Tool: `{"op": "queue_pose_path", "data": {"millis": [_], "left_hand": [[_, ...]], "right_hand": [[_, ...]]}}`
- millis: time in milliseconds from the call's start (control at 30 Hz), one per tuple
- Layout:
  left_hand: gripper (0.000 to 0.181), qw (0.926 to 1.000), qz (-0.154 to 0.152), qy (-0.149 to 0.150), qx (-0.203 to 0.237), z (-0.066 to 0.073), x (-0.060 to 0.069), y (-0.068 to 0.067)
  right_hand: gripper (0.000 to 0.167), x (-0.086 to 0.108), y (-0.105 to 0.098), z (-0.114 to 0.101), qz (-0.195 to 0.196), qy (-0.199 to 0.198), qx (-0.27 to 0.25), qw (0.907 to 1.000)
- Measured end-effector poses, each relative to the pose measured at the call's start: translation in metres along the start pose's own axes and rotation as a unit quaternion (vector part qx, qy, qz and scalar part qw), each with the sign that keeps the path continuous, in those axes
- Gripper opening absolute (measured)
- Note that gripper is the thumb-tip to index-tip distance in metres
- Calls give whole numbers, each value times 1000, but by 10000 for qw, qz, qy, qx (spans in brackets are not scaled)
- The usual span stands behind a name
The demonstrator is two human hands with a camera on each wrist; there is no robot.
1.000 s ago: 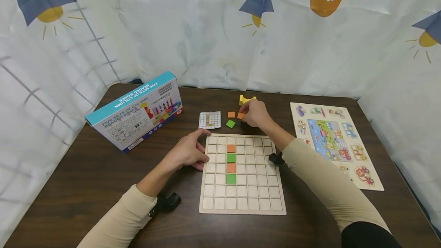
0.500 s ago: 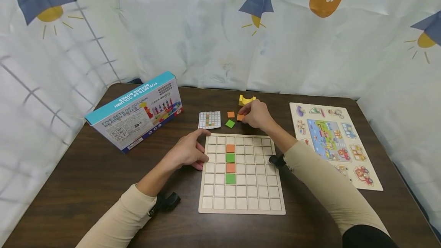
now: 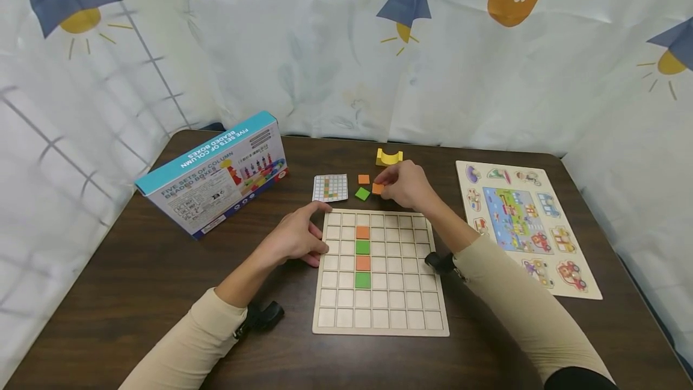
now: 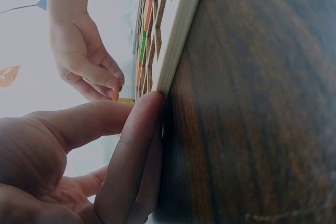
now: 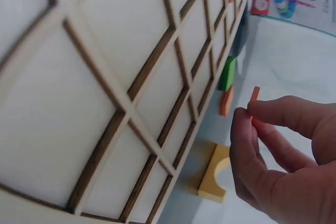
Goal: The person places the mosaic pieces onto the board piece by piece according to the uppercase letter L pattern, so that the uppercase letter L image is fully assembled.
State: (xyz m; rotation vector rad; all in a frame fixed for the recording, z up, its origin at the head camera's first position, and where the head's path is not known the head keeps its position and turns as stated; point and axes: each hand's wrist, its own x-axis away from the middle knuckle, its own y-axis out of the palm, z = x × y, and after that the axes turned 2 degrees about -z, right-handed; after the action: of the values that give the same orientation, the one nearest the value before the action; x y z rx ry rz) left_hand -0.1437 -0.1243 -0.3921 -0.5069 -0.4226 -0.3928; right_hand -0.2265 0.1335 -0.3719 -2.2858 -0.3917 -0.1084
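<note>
Pinching an orange tile (image 3: 378, 188) beyond the far edge of the grid board (image 3: 397, 300), the right hand (image 3: 406, 184) should preferably keep a light hold; the left hand (image 3: 295, 236), fingers spread at the left edge, should steady the board. Right-wrist view shows the tile's thin side; only head view shows the pattern card (image 3: 330, 188).

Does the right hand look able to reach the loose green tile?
Probably yes: the loose green tile lies uncovered near the right hand, though that hand pinches an orange tile.
</note>
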Motion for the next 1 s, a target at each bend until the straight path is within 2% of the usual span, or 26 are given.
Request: {"op": "queue_pose_path", "data": {"millis": [300, 567, 1000], "left_hand": [[83, 10000, 5, 4, -6, 2, 0, 0], [81, 10000, 4, 51, -32, 1, 0, 1], [82, 10000, 34, 29, -43, 0, -1, 1]], "right_hand": [[21, 21, 0, -4, -84, -11, -395, 9992], [21, 41, 1, -6, -4, -217, -309, 9993], [23, 81, 14, -8, -119, -188, -399, 9990]]}}
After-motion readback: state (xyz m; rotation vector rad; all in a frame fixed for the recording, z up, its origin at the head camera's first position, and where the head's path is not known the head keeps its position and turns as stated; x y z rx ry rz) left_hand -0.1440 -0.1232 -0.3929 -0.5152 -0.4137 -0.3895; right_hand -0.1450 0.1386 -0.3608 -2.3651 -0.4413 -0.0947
